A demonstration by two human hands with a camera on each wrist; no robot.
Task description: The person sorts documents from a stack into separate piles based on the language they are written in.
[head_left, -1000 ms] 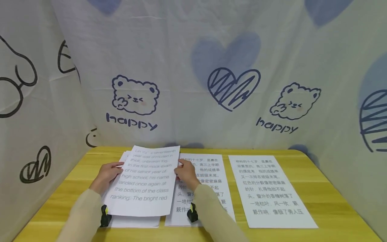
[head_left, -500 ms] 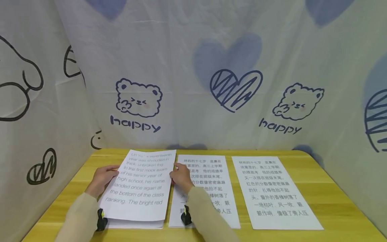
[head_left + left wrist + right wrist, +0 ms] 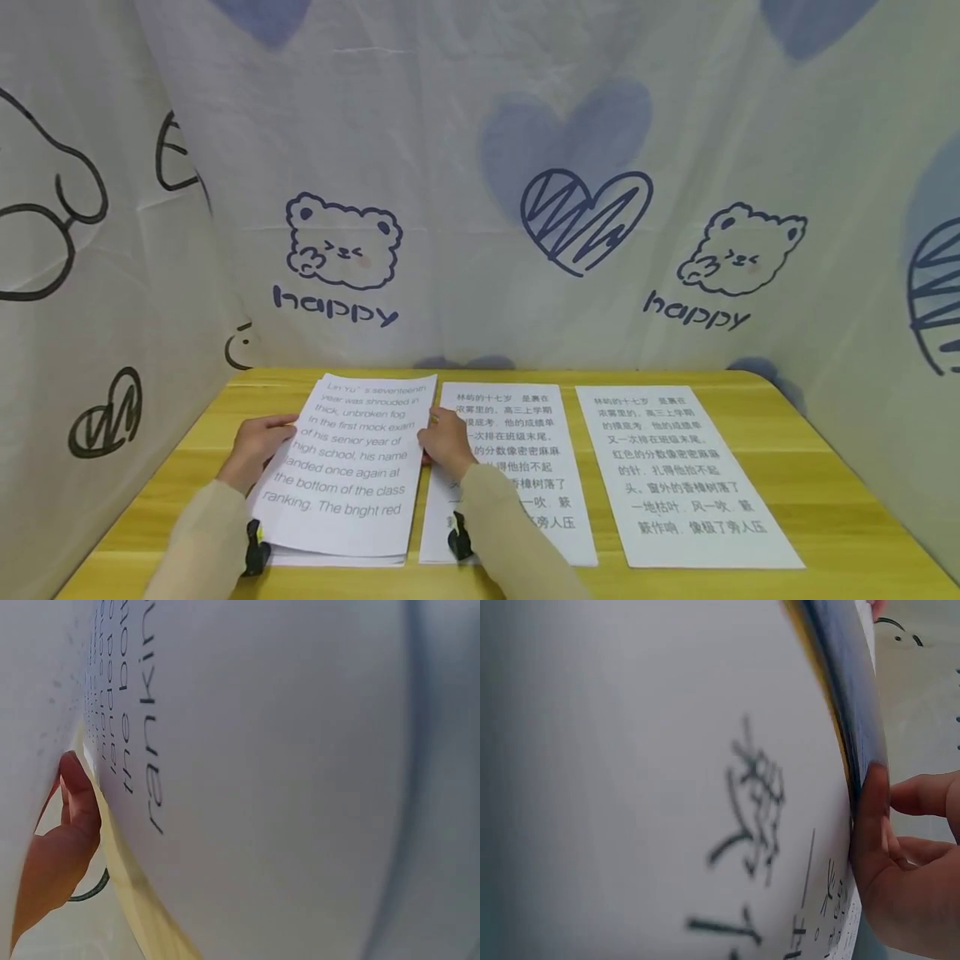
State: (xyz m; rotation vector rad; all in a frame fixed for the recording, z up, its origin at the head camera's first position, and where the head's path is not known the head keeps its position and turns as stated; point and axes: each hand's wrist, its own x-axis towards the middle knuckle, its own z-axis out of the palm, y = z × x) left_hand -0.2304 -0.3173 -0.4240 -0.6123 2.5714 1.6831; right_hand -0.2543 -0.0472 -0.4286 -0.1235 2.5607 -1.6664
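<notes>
A white sheet of paper (image 3: 341, 467) with printed English text lies over more white paper (image 3: 337, 562) at the left of the table, its lower edge slightly raised. My left hand (image 3: 258, 446) holds its left edge at mid-height. On the opposite edge, my right hand (image 3: 447, 439) pinches the paper between thumb and fingers, above the middle stack of Chinese-printed sheets (image 3: 525, 467). The right wrist view shows this pinch, with the right thumb and fingers (image 3: 874, 817) at the sheet's edge. In the left wrist view, paper partly hides the left hand (image 3: 64, 840).
Another Chinese-printed sheet (image 3: 675, 475) lies flat at the right. The yellow wood-grain table (image 3: 817, 500) ends at a patterned cloth curtain (image 3: 465, 275), which hangs behind and on both sides. A black wrist strap (image 3: 256, 550) shows at the left sleeve.
Both hands have lowered the English-printed sheet and shifted it slightly left, onto the paper beneath. In the last half second it has moved only a little, its lower edge closer to the paper below.
</notes>
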